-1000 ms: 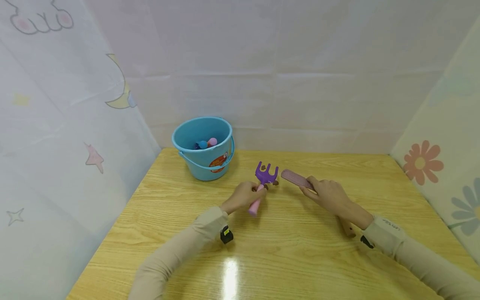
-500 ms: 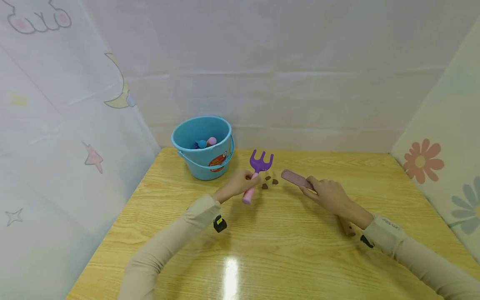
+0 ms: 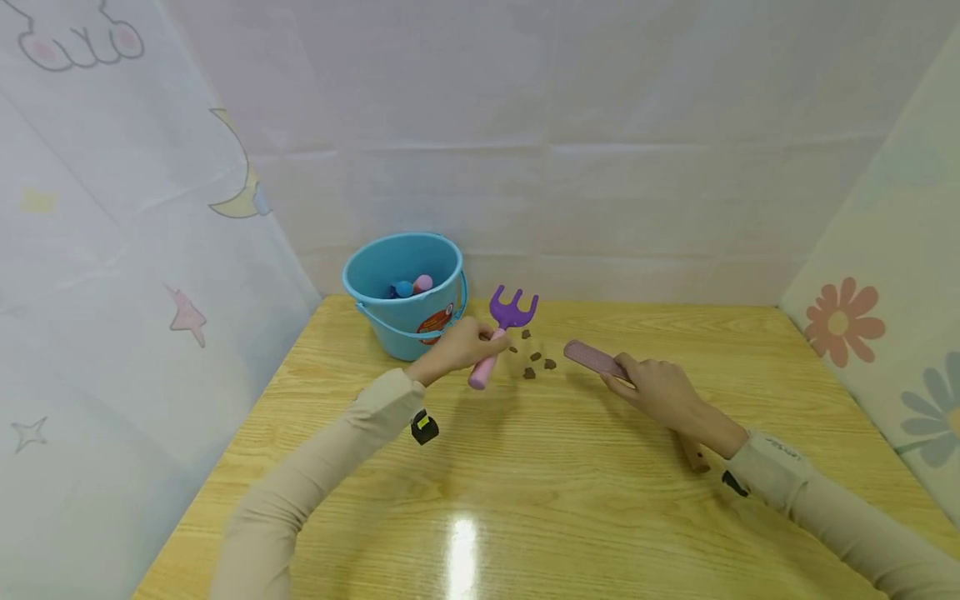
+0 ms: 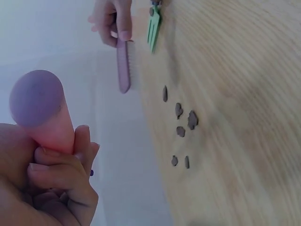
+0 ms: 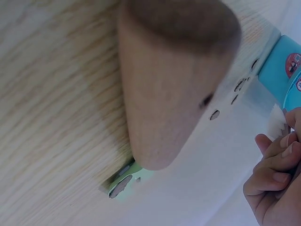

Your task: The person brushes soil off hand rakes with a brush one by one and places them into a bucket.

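Observation:
My left hand (image 3: 459,343) grips the pink handle of a toy garden fork (image 3: 513,312) with three purple prongs. Its handle end (image 4: 40,101) looms close in the left wrist view. The fork is raised over the table, prongs pointing away, overlapping the space beside the bucket. On the right, my right hand (image 3: 663,392) holds a mauve brush (image 3: 590,357), thumb along its back; pale bristles (image 5: 277,123) show in the right wrist view. Several brown crumbs (image 3: 529,373) lie scattered on the wood between fork and brush.
A blue bucket (image 3: 390,321) with a hoop handle stands at the back left, blue and pink items (image 3: 423,283) inside. Beneath my right wrist lies a green fork (image 4: 153,30) with a wooden handle (image 5: 164,94). Printed cloth (image 3: 622,225) hangs behind the table.
My left hand has carried the toy garden fork left and away, toward the bucket, uncovering the brown crumbs. The right hand and brush have stayed in place.

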The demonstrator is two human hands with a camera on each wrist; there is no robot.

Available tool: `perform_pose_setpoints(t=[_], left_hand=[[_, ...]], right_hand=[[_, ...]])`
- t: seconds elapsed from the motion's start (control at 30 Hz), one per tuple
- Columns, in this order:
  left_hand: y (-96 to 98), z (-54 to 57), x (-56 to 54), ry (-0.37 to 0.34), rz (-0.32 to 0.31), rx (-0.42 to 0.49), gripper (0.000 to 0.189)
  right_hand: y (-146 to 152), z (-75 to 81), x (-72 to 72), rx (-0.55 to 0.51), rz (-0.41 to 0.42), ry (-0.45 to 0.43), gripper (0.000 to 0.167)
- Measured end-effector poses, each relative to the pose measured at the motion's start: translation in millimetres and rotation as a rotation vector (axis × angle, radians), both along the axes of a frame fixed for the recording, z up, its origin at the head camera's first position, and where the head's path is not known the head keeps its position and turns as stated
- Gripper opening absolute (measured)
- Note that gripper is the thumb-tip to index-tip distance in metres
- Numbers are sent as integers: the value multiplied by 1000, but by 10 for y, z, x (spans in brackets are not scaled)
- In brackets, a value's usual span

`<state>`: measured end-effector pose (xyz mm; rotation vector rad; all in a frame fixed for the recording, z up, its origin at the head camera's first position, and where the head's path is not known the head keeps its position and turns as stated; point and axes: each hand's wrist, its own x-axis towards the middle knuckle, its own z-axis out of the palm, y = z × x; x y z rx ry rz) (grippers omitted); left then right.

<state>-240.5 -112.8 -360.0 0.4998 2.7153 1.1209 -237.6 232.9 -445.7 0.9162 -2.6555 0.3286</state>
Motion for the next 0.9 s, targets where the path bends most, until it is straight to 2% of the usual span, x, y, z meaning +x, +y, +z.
perform_pose_setpoints(t=[0.2, 0.5, 0.73, 0.9], left_hand=[[-76, 211, -13, 9, 3, -31, 45], [-218, 531, 7, -5, -2, 5, 41], [-331, 759, -13, -11, 28, -49, 41], [-432, 918, -21, -47, 51, 7, 39]], right_hand=[[-1, -1, 16, -1, -7, -28, 34], [-12, 4, 18, -7, -10, -31, 34], [-15, -7, 21, -13, -22, -46, 35], [-17, -12, 14, -16, -20, -46, 35]])
